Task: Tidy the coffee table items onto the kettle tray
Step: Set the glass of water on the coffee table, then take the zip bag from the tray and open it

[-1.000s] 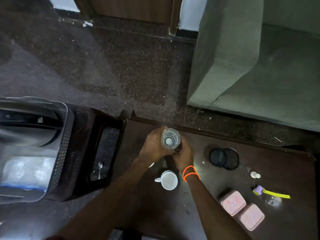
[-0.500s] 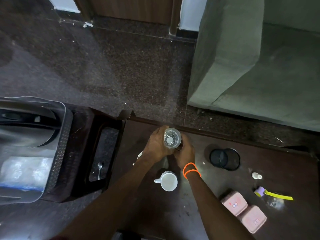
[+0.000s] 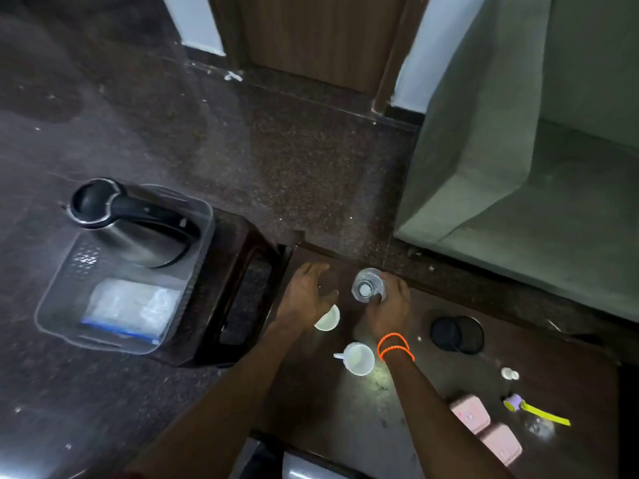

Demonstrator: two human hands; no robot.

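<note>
On the dark coffee table point(image 3: 345, 420): a clear water bottle point(image 3: 368, 285) stands upright near the far edge, seen from above, cap toward the viewer.
Right hand point(image 3: 390, 307): fingers wrapped around the bottle's body, closed on it.
Left hand point(image 3: 304, 299): spread and empty, fingers apart, hovering over a white cup point(image 3: 327, 318) and partly hiding it; whether it touches the cup I cannot tell.
Where the tray lies: the clear plastic kettle tray point(image 3: 55, 305) sits off to the left on a dark side stand point(image 3: 238, 257), well apart from the bottle.
Key relation: the bottle's long axis runs vertical, the tray lies to the left across the left hand, so the left hand is nearer the tray, while the right hand has the bottle.
Inside the tray: a steel kettle point(image 3: 131, 226) fills the far half, and white packets point(image 3: 129, 307) lie in the near half; free room looks tight.
In the way: the left arm and the stand's raised rim sit between bottle and tray.
Nearby: a white mug point(image 3: 358, 358) just beside the right wrist, a black round holder point(image 3: 456, 335) to the right.
Further right: two pink boxes point(image 3: 487, 430) and a yellow-handled scoop point(image 3: 536, 409), none yet on the tray.
</note>
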